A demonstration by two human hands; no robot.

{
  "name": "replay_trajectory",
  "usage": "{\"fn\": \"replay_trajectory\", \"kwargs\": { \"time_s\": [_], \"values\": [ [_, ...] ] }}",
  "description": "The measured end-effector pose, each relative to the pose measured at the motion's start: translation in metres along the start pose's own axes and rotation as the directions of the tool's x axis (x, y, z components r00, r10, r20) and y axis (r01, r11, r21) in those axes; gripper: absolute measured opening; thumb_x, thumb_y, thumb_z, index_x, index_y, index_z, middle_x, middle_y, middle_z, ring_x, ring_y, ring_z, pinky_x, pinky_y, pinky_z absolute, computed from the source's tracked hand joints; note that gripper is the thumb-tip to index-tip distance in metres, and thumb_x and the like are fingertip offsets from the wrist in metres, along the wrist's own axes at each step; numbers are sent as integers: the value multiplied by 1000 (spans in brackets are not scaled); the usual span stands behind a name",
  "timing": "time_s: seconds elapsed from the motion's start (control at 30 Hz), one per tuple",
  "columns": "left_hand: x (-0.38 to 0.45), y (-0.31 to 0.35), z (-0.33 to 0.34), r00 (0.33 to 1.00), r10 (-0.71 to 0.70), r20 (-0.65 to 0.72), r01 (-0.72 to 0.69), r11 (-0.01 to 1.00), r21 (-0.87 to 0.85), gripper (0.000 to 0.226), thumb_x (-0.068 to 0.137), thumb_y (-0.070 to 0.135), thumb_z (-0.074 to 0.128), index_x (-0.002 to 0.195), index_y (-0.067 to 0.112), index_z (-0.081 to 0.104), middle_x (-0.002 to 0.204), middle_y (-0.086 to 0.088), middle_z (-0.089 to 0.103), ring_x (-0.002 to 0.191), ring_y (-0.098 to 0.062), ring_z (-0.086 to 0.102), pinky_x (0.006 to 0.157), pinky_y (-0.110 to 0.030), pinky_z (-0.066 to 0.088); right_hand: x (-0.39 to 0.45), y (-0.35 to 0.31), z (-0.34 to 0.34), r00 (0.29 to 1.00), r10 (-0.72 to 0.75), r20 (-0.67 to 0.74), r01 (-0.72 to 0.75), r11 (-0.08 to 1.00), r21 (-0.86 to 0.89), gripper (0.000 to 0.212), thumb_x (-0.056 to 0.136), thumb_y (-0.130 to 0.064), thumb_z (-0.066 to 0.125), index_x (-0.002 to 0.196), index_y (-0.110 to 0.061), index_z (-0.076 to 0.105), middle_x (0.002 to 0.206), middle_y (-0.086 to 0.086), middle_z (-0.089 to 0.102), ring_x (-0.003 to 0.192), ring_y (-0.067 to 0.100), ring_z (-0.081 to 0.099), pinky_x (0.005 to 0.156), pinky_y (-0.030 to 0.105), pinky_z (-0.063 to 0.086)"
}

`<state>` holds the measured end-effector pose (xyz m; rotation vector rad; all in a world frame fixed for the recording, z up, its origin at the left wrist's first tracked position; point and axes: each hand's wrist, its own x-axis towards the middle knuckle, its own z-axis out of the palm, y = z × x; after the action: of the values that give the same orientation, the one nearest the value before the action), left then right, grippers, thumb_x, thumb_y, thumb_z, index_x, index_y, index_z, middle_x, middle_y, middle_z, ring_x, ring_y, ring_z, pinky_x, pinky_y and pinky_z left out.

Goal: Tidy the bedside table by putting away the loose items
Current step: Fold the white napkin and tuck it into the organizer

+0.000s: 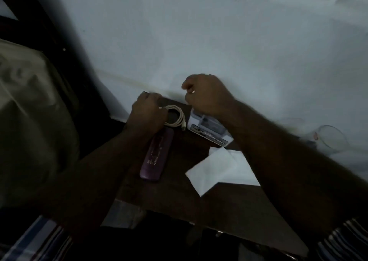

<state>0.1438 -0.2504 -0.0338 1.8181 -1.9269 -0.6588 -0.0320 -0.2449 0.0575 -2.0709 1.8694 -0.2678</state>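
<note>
My left hand point(148, 112) grips the coiled white cable point(176, 117) at the dark wooden table's point(199, 203) far edge. My right hand point(205, 95) hovers curled; whether it holds anything, I cannot tell.

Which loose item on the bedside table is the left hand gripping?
The coiled white cable; the left hand holds its loop. The purple case, white box and paper lie untouched.

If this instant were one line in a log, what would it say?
left hand: grips coiled white cable | right hand: curled above white box, hold unclear | purple case, white paper: lying on table
</note>
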Motion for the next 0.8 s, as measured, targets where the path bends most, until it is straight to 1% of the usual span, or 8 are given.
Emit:
{"fn": "replay_trajectory", "kwargs": {
  "time_s": [0.1, 0.17, 0.27, 0.37, 0.43, 0.53, 0.7, 0.8],
  "values": [
    [-30, 20, -6, 979, 133, -157, -134, 991, -1, 34, 80, 21, 59, 112, 14, 68, 111, -14, 65, 109, -34, 58, 94, -41, 47, -61, 23, -15, 944, 116, -309, -43, 972, 233, 14, 84, -21, 62, 93, -19, 72, 93, -6, 73, 88, 9, 63, 75, 16, 42],
    [-58, 41, -7, 960, 229, -159, -235, 972, -20, 19, 82, 20, 56, 96, 17, 68, 98, -8, 66, 98, -29, 61, 87, -42, 50, -111, 45, -12, 879, 262, -399, -147, 943, 297, 10, 86, -24, 63, 81, -16, 67, 79, -5, 69, 78, 10, 62, 71, 23, 43],
    [-96, 66, 9, 969, 234, 85, -230, 972, -47, 16, 85, 24, 54, 92, 20, 68, 95, -3, 67, 91, -24, 65, 81, -40, 53, -165, 88, 19, 857, 402, -322, -305, 900, 310, 7, 87, -20, 65, 82, -19, 69, 82, -4, 68, 78, 13, 61, 73, 28, 44],
    [-128, 74, 40, 914, 225, 338, -245, 969, 17, 29, 81, 30, 56, 103, 18, 70, 111, -6, 68, 110, -28, 62, 93, -39, 49, -202, 116, 50, 909, 413, -61, -388, 890, 240, 29, 87, -23, 68, 116, -16, 70, 117, 4, 69, 106, 23, 65, 96, 31, 46],
    [-143, 66, 57, 879, 185, 439, -255, 961, 105, 53, 79, 41, 54, 128, 23, 62, 134, -5, 59, 129, -28, 51, 107, -40, 39, -221, 121, 66, 937, 347, 39, -349, 926, 147, 46, 87, -29, 68, 130, -15, 61, 136, 7, 60, 125, 28, 55, 109, 36, 37],
    [-165, 54, 67, 875, 84, 476, -204, 957, 206, 61, 83, 46, 55, 142, 33, 48, 153, -3, 41, 141, -28, 38, 113, -45, 32, -242, 116, 83, 957, 286, 58, -285, 958, -27, 57, 84, -46, 54, 135, -22, 56, 142, 4, 53, 130, 29, 47, 109, 41, 37],
    [-193, 60, 67, 935, -15, 354, -17, 996, 87, 57, 89, 34, 66, 142, 20, 49, 143, -12, 44, 125, -34, 54, 105, -40, 43, -262, 100, 85, 938, 346, -35, -333, 923, 193, 40, 88, -41, 61, 124, -23, 65, 118, 2, 69, 110, 22, 64, 96, 35, 49],
    [-198, 65, 64, 933, -51, 357, 17, 995, 96, 63, 89, 38, 66, 144, 16, 44, 138, -13, 53, 124, -33, 54, 101, -42, 46, -263, 107, 82, 941, 316, -120, -298, 943, 147, 43, 86, -41, 63, 124, -20, 64, 122, 5, 67, 113, 27, 61, 95, 38, 49]
  ]
}}
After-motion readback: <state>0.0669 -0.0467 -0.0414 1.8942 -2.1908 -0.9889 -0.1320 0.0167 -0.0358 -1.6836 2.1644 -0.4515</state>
